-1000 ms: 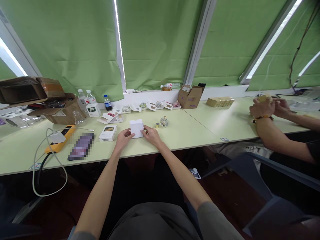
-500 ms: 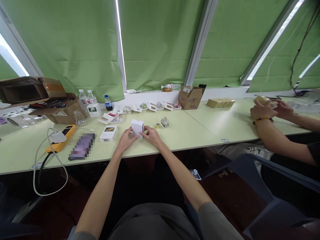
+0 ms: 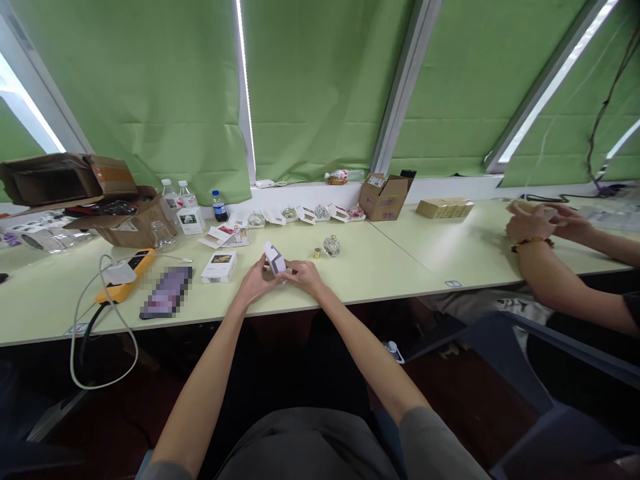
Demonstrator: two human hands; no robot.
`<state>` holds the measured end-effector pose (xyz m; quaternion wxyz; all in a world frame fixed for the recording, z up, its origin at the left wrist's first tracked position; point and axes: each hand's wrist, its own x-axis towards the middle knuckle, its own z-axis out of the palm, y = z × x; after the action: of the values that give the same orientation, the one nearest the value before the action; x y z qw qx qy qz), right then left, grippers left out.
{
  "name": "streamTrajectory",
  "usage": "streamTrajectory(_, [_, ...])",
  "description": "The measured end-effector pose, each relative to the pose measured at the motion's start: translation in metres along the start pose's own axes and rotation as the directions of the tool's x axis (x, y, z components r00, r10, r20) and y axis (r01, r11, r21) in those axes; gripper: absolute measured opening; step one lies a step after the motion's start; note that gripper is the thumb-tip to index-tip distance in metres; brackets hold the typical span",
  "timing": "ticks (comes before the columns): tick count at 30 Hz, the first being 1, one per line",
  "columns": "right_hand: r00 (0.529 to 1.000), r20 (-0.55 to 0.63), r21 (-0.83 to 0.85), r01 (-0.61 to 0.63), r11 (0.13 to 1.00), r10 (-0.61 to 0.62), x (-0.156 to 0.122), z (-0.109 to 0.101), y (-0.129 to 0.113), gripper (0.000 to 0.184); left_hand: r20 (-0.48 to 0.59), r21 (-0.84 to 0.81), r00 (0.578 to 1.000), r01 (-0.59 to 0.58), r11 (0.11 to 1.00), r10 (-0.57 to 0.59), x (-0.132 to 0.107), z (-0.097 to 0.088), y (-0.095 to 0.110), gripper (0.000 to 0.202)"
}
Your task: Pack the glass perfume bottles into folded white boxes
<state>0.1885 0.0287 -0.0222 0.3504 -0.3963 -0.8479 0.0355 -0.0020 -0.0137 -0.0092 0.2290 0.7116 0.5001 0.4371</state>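
Between both hands is a small white box (image 3: 275, 260) with a purple edge, tilted to the left just over the front of the table. My left hand (image 3: 257, 283) wraps its left side and underside. My right hand (image 3: 303, 276) pinches the lower right side with the thumb near the bottom. To the right stand a small gold cap (image 3: 317, 253) and a round glass perfume bottle (image 3: 331, 246). A white box with a picture on it (image 3: 219, 267) lies flat to the left of my left hand.
Along the back stand several opened white boxes with glass bottles (image 3: 306, 213), a brown carton (image 3: 384, 197) and a blue-labelled bottle (image 3: 219, 206). At left are a phone (image 3: 167, 292), a yellow power strip (image 3: 131, 275) and its cable. A co-worker's hands (image 3: 530, 223) hold something yellowish at far right.
The white box has turned from nearly upright to tilted, its top leaning left and a purple side showing. My left hand has shifted lower around it. The whole view has moved slightly.
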Motion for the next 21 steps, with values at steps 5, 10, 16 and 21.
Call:
streamTrajectory(5, [0.999, -0.001, 0.033, -0.043, 0.999, 0.043, -0.001, -0.004, -0.008, 0.039, 0.027, -0.192, 0.999, 0.022, 0.981, -0.017, 0.003, -0.001, -0.003, 0.062])
streamTrajectory(10, [0.994, 0.003, 0.089, -0.111, 0.990, 0.111, -0.002, -0.008, -0.014, 0.041, 0.035, -0.335, 0.996, 0.084, 0.939, -0.077, 0.004, -0.002, -0.004, 0.074])
streamTrajectory(16, [0.997, -0.006, 0.060, -0.078, 0.995, 0.079, -0.001, -0.007, -0.010, 0.034, 0.121, -0.374, 0.993, 0.061, 0.925, -0.017, 0.005, -0.005, -0.001, 0.058])
streamTrajectory(21, [0.997, -0.030, 0.020, -0.075, 0.997, 0.076, -0.001, -0.002, -0.006, 0.031, 0.094, -0.343, 0.995, 0.063, 0.937, -0.033, 0.004, -0.004, -0.003, 0.052])
